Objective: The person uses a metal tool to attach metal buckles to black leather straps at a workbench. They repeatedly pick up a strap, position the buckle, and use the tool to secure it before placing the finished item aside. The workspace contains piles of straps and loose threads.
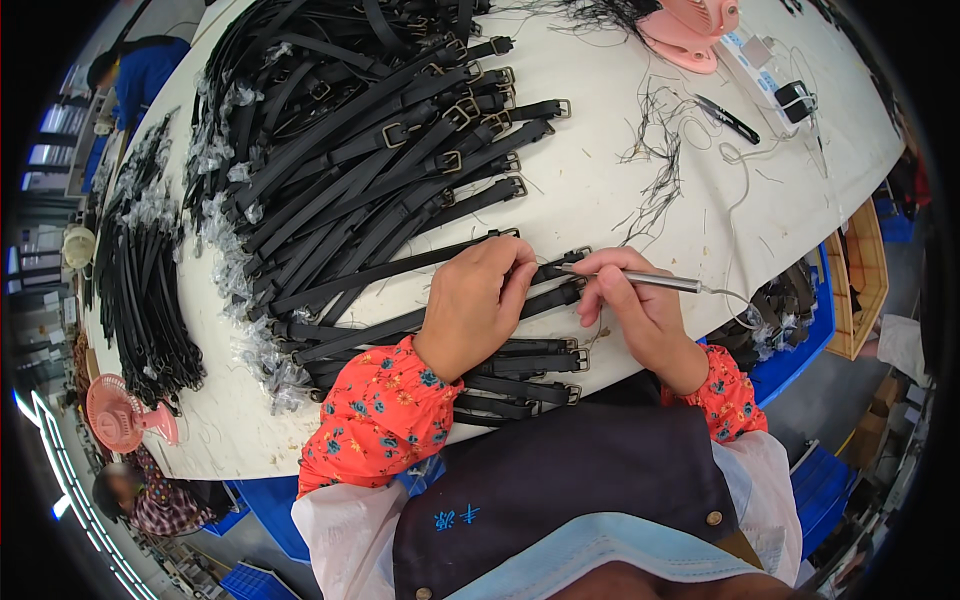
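left hand (478,300) – flat, pinning black strap (400,268) on tabletop (600,190) | right hand (632,300) – grip closed on metal tool (640,279) at buckle (572,256) | step: working strap end; next needs steady tip

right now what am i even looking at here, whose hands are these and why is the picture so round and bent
There is no machine here. The picture comes from a wide fisheye camera worn on a person's head, looking down at their own two hands, so straight edges curve near the rim. The forearms in orange flowered sleeves come in from the bottom.

The left hand presses down on a black strap lying on the white table. The right hand holds a thin metal pen-like tool with a cord, its tip at the strap's buckle end.

Above lies a big pile of black buckled straps, with loose thread scraps, a black pen and a pink fan. A second pink fan stands at the lower left.
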`<state>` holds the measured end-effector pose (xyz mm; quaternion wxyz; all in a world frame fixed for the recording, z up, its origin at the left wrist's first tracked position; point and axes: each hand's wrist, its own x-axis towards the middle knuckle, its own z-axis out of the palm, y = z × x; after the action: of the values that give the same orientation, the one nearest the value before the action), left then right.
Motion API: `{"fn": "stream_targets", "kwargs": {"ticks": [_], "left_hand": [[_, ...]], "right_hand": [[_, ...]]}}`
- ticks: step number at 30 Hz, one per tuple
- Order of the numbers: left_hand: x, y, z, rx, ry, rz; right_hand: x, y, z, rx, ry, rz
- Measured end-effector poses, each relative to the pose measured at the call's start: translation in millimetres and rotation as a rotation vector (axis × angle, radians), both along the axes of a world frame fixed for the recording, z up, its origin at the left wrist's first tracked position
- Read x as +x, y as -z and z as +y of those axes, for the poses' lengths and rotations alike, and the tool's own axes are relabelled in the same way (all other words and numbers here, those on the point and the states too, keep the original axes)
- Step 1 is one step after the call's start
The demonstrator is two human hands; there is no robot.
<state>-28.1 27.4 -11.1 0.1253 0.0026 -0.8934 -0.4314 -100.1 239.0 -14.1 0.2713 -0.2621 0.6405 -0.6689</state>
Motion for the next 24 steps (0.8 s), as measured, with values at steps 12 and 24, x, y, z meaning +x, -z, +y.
{"fn": "stream_targets", "kwargs": {"ticks": [12,24], "left_hand": [[0,3,-1,0.022,-0.016,-0.013],[2,-8,-10,-0.237,0.091,0.016]], "right_hand": [[0,2,0,0.033,-0.014,0.017],[0,0,0,-0.12,0.085,0.07]]}}
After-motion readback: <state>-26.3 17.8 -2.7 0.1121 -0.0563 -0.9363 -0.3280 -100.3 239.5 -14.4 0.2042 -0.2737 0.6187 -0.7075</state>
